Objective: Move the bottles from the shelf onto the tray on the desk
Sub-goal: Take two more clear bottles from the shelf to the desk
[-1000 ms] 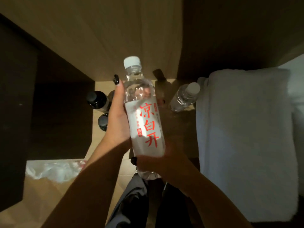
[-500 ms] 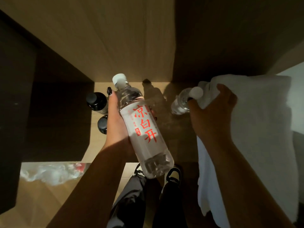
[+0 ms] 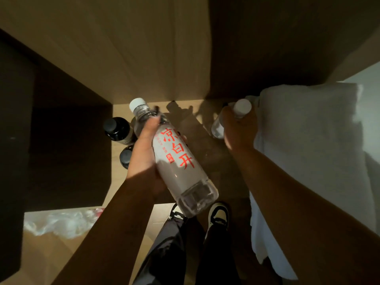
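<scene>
My left hand (image 3: 144, 153) grips a clear water bottle (image 3: 176, 161) with a white cap and red characters on its label, held tilted above the wooden shelf (image 3: 121, 161). My right hand (image 3: 236, 128) is wrapped round a second clear bottle (image 3: 240, 110) with a white cap, standing at the shelf's right side. Two dark bottles with black caps stand on the shelf to the left, a far one (image 3: 117, 128) and a near one (image 3: 125, 157), partly behind my left hand. No tray is in view.
A white towel (image 3: 308, 161) hangs over the right side, right beside the second bottle. Wooden panels wall in the shelf at the back. Crumpled clear plastic (image 3: 61, 223) lies on a lower surface at the left. My legs and shoes (image 3: 218, 214) are below.
My right hand let go of the labelled bottle's base, reached right and closed round the second bottle. The left hand tilted the labelled bottle and lowered it slightly.
</scene>
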`<act>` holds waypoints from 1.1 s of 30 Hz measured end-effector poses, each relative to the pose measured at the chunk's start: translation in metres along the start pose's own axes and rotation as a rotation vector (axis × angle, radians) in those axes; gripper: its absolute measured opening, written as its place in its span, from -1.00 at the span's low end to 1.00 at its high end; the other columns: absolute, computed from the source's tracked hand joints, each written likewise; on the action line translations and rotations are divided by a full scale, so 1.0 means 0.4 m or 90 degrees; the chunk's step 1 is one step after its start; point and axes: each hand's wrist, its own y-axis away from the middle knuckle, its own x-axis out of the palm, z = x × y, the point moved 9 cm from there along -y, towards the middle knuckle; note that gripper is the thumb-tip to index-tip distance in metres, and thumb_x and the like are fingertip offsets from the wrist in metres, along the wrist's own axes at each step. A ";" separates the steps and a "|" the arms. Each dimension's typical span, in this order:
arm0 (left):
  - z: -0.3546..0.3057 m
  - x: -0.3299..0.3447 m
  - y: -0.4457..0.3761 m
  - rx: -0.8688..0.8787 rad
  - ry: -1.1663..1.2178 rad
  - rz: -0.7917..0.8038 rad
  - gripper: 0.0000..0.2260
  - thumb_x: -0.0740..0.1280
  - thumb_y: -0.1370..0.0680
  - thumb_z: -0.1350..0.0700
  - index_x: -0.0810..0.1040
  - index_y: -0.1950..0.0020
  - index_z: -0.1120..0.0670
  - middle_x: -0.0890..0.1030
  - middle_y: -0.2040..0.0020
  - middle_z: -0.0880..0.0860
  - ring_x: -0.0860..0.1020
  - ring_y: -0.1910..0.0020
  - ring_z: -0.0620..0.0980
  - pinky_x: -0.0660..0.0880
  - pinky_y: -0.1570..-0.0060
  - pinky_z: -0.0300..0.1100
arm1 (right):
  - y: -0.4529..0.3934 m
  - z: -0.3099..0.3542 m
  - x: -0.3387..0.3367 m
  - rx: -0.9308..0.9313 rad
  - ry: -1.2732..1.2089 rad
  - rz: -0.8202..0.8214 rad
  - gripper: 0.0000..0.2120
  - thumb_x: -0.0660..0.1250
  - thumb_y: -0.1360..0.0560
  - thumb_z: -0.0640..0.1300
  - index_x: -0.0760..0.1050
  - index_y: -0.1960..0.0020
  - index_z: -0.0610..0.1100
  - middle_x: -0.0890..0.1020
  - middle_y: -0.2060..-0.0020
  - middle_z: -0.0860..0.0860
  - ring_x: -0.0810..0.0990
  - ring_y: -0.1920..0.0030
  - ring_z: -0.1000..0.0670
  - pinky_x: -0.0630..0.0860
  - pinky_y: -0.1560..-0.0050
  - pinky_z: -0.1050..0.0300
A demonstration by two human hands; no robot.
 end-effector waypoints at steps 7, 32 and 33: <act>-0.006 0.020 -0.001 0.003 -0.081 0.014 -0.83 0.40 -0.36 0.09 0.54 0.11 0.11 0.60 0.33 0.06 0.59 0.34 -0.02 0.59 0.16 -0.11 | 0.024 0.052 -0.059 -0.016 0.030 -0.008 -0.81 0.41 -0.45 -0.13 0.54 -0.02 -0.19 0.64 0.12 0.04 0.61 0.09 0.13 0.52 0.00 0.23; -0.194 0.227 0.364 -0.081 -0.095 0.120 -0.62 0.42 -0.43 -0.02 0.48 -0.21 0.04 0.56 0.06 0.15 0.60 0.10 0.14 0.59 0.20 0.15 | 0.369 0.797 -0.325 -0.051 -0.051 0.175 -0.94 0.41 -0.46 -0.08 0.54 0.17 0.01 0.58 0.21 0.10 0.57 0.18 0.11 0.64 0.00 -0.11; -0.203 0.236 0.395 -0.083 -0.112 0.137 -0.60 0.42 -0.41 -0.03 0.47 -0.20 0.03 0.56 0.04 0.16 0.59 0.09 0.15 0.59 0.17 0.15 | 0.386 0.824 -0.338 -0.055 -0.046 0.172 -0.96 0.41 -0.46 -0.07 0.55 0.13 0.00 0.57 0.19 0.09 0.57 0.15 0.09 0.64 0.01 -0.12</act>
